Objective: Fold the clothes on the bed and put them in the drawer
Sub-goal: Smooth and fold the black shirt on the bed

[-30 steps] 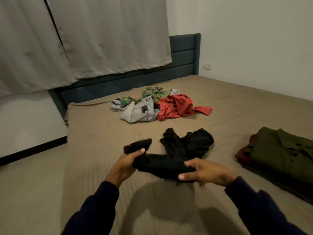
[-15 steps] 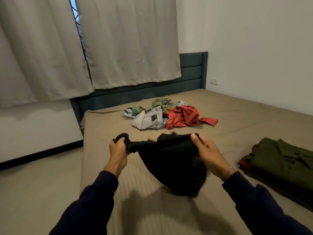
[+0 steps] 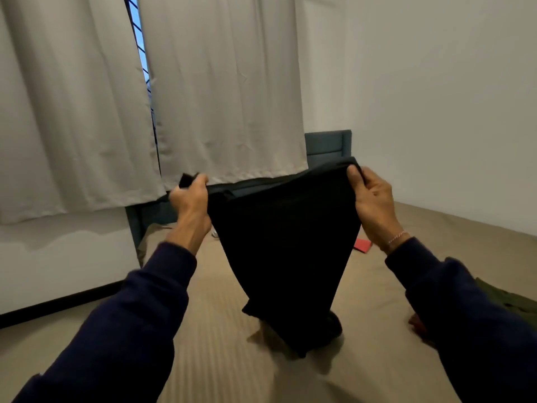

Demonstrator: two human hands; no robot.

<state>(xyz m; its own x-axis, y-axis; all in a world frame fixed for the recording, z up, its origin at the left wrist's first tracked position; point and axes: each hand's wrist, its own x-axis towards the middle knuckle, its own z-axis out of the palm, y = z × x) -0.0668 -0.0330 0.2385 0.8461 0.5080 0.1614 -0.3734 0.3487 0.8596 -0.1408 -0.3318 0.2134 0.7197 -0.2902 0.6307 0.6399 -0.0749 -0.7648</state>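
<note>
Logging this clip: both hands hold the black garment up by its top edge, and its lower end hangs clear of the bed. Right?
Not quite. The head view shows the left hand and right hand holding the black garment up, but its lower end rests bunched on the bed.

Both hands hold a black fabric garment (image 3: 286, 245) up by its top edge above the tan ribbed bed sheet (image 3: 220, 359): the left hand (image 3: 190, 199) grips one corner, the right hand (image 3: 373, 205) pinches the other, its lower end touching the sheet
</note>
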